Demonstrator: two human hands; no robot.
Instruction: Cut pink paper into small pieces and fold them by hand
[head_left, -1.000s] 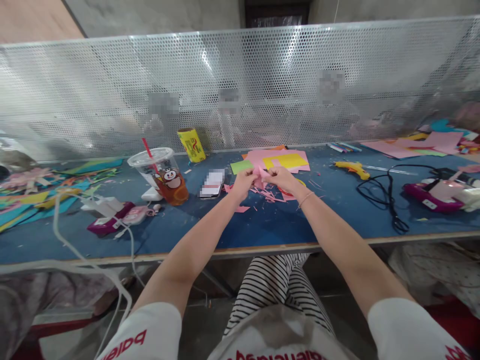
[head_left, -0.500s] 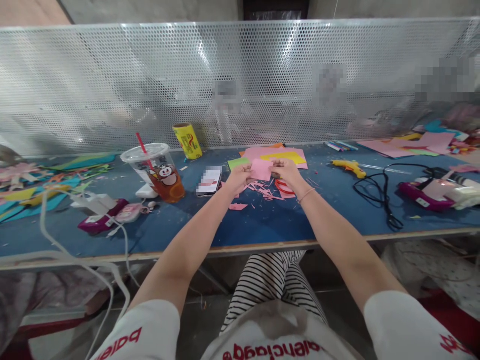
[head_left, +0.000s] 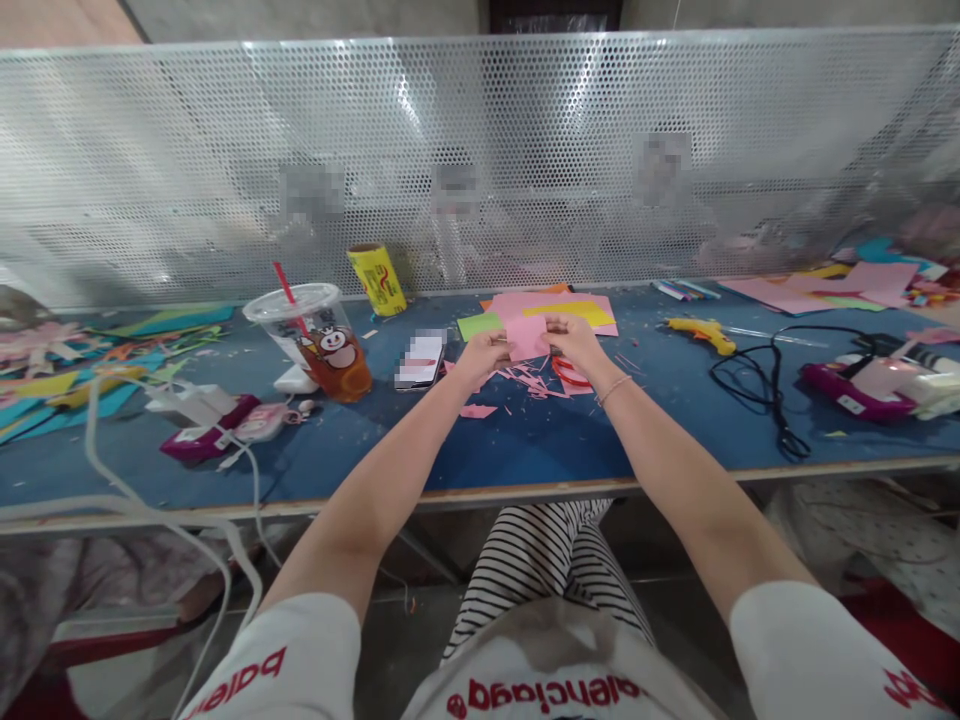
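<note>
1. A perforated metal screen (head_left: 517,120) is seen along the far edge of a blue table (head_left: 525,450), its surface littered with colored paper.
2. Overlapping sheets, among them a pink sheet (head_left: 502,305), a yellow sheet (head_left: 574,316) and a green sheet (head_left: 478,326), are spread between the table's center and far edge; more pink paper (head_left: 885,284) is laid toward the far right corner.
3. A lidded plastic cup (head_left: 334,358), partly filled with an amber drink and fitted with a red straw, is placed left of center.
4. A purple power strip (head_left: 196,442) is set nearer the near edge on the left, with white plugs attached; a similar purple case (head_left: 855,392) is seen toward the right end, beside a black cable (head_left: 772,385).
5. The left hand (head_left: 484,360) and right hand (head_left: 574,343) are pictured above the table's middle, fingers closed on opposite sides of one piece.
6. A yellow tube (head_left: 380,284) is stood near the far edge, behind a phone (head_left: 421,362) lying flat; a yellow glue gun (head_left: 701,336) is laid right of center.
7. The small pink paper (head_left: 527,338) is held between both hands, in front of the overlapping sheets.
8. Red loops (head_left: 571,372) are glimpsed below the right hand, beside thin pink scraps (head_left: 531,380).
9. Slim pens (head_left: 684,291) are grouped by the far edge, right of center.
</note>
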